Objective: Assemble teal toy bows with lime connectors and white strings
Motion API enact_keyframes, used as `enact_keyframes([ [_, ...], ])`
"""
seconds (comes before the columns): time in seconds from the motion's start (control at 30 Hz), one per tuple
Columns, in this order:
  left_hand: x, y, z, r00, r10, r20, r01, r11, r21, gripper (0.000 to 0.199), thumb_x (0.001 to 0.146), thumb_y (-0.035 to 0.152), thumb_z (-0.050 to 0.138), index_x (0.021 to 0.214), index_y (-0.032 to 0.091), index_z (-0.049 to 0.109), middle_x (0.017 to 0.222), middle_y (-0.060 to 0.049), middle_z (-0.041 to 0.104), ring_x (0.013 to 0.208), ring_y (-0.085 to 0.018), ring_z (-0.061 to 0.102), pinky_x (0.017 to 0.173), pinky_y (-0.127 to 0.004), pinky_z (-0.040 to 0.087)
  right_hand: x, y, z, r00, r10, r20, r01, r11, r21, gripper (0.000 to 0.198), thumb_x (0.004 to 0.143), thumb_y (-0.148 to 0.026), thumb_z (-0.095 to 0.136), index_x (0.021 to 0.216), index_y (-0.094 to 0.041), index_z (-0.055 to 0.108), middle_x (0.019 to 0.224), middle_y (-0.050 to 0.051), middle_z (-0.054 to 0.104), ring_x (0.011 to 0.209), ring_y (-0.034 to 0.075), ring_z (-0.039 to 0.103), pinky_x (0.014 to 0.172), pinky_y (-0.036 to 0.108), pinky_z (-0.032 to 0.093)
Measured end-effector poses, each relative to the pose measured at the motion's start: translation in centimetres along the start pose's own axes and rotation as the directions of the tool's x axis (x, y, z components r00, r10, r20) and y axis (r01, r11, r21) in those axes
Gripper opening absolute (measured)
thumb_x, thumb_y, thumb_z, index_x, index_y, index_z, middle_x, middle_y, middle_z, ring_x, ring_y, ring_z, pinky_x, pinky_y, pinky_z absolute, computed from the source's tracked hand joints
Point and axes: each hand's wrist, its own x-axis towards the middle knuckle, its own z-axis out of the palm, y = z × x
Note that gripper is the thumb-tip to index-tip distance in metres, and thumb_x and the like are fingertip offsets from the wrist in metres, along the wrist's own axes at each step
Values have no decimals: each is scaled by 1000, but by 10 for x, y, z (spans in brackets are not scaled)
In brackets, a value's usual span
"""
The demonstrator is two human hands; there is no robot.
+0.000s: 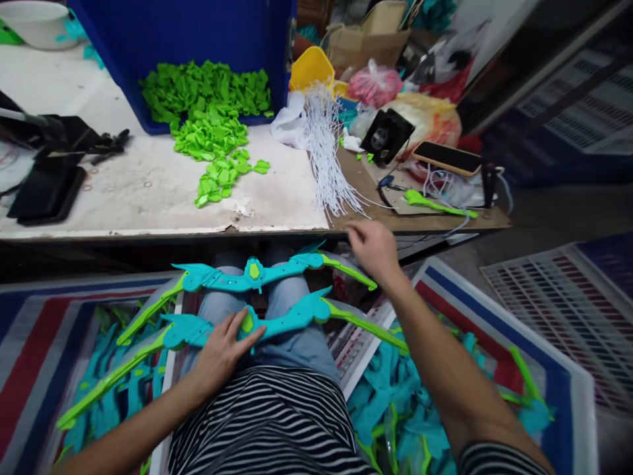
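Two toy bows with turquoise middles and lime-green limbs lie across my lap, one behind the other. My left hand [221, 348] grips the nearer toy bow [295, 318] at its centre, beside a lime-green inset. The farther toy bow [228, 280] rests over my knees, untouched by my fingers. My right hand [374, 249] is closed in a pinch at the table's front edge, just right of the loose ends of a bundle of white strings [326, 145]. Whatever its fingertips hold, if anything, is too small to make out.
Lime-green plastic pieces [212, 132] spill from a blue bin [182, 33] onto the table [123, 198]. A small black fan [388, 136] and a phone [448, 158] are at the right. Striped-lined crates [576, 396] holding more bow parts flank my legs.
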Motion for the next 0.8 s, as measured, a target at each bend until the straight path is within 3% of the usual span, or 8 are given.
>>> enact_keyframes([
  [0.1,2,1,-1,999,-3,35,2,1000,26,64,78,6,55,132,39,51,143,-12,44,119,-33,50,85,-43,50,53,50,-7,996,84,-5,-82,957,-278,34,84,-15,40,99,-6,68,107,24,65,103,35,54,89,53,42],
  [0.23,24,-7,-24,998,60,16,-58,996,-73,52,82,20,56,133,30,52,146,-13,41,128,-32,43,94,-46,46,91,81,-7,962,197,190,-71,849,-523,34,83,-11,43,105,1,66,112,28,61,113,36,50,93,46,39],
  [0.3,45,-18,-29,997,23,-70,-28,996,-80,44,86,27,53,130,23,55,146,-14,40,134,-33,35,101,-47,41,101,83,-8,932,283,227,-119,829,-547,32,83,-10,47,106,2,66,111,30,61,111,34,53,93,41,40],
  [0.37,69,-31,-25,990,-79,-116,76,996,-37,43,86,33,53,127,19,57,142,-18,44,134,-36,34,102,-51,38,109,82,-11,905,357,232,-188,824,-535,30,84,-12,51,105,-1,68,109,27,64,107,31,58,90,36,42],
  [0.5,99,-44,-5,976,-219,-5,219,974,63,50,86,31,54,134,16,49,117,-17,63,117,-33,52,96,-50,39,123,80,-18,870,414,268,-242,832,-499,28,84,-17,53,104,-11,72,104,17,69,98,25,64,82,29,46],
  [0.67,91,-44,2,982,-189,4,188,977,100,53,87,25,50,138,17,44,114,-14,65,111,-29,57,91,-42,41,135,76,-16,829,406,385,-148,823,-549,33,70,-10,63,102,-10,72,105,19,69,100,30,64,83,33,49],
  [0.8,83,-48,1,983,-181,-19,182,978,104,53,86,23,49,138,17,44,116,-14,65,112,-28,57,91,-41,41,136,80,-18,830,408,380,-145,816,-560,35,65,-7,64,99,-9,72,104,19,69,103,31,63,85,36,49],
])
